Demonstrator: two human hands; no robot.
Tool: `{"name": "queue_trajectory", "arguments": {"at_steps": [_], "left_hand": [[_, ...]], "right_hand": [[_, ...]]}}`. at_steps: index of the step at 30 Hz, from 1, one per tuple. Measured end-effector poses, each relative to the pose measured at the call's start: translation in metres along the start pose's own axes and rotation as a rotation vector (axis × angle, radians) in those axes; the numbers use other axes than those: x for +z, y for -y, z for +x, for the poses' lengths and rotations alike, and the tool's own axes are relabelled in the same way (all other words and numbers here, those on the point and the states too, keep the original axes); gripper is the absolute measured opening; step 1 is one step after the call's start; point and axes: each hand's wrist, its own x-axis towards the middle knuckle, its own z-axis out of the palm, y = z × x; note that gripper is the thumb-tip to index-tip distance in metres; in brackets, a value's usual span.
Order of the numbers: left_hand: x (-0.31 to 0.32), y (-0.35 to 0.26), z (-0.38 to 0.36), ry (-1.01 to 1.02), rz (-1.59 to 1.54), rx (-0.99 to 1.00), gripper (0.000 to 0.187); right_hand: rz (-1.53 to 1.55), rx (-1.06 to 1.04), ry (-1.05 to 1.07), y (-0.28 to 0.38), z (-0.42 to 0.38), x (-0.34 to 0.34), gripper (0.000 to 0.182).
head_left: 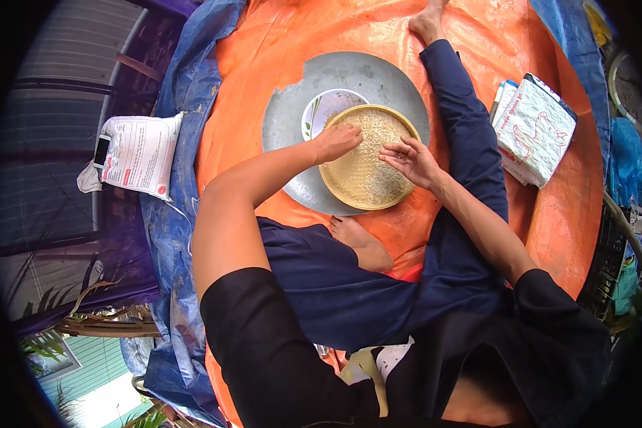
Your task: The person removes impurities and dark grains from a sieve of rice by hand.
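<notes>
A round yellow-rimmed sieve or shallow basket (pixel 326 182) holds a spread of pale grains (pixel 381 139). My left hand (pixel 339 141) is over its left side, fingers curled together at the grains; whatever they pinch is too small to make out. At the right rim is my right hand (pixel 415 164), palm partly turned up and fingers apart, with nothing visible in it. Behind the sieve, and partly covered by it, sits a white bowl (pixel 322 108) with a green leaf pattern. Both rest on a round grey metal tray (pixel 285 118).
An orange tarp (pixel 239 143) lies under the tray, with a blue tarp (pixel 167 235) along the left. Folded printed sacks (pixel 538 132) are on the right. A phone (pixel 102 151) rests on a white sack (pixel 141 153) at left. My legs (pixel 467 121) flank the tray.
</notes>
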Motion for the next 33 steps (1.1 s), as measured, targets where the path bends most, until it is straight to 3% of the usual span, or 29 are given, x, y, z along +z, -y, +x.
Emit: {"name": "queue_trajectory", "arguments": {"at_steps": [11,13,23,33], "left_hand": [[0.000,0.005,0.003,0.105,0.007,-0.028,0.012],[0.005,0.012,0.002,0.014,-0.142,-0.042,0.009],[0.007,0.018,-0.001,0.069,-1.068,-0.540,0.012],[-0.008,0.011,-0.004,0.162,-1.115,-0.639,0.012]], "right_hand": [[0.020,-0.015,-0.003,0.001,0.000,0.000,0.053],[0.006,-0.017,-0.016,0.000,0.000,-0.002,0.055],[0.001,-0.030,-0.009,-0.001,0.004,-0.005,0.052],[-0.041,-0.016,-0.013,-0.003,0.005,-0.006,0.055]]}}
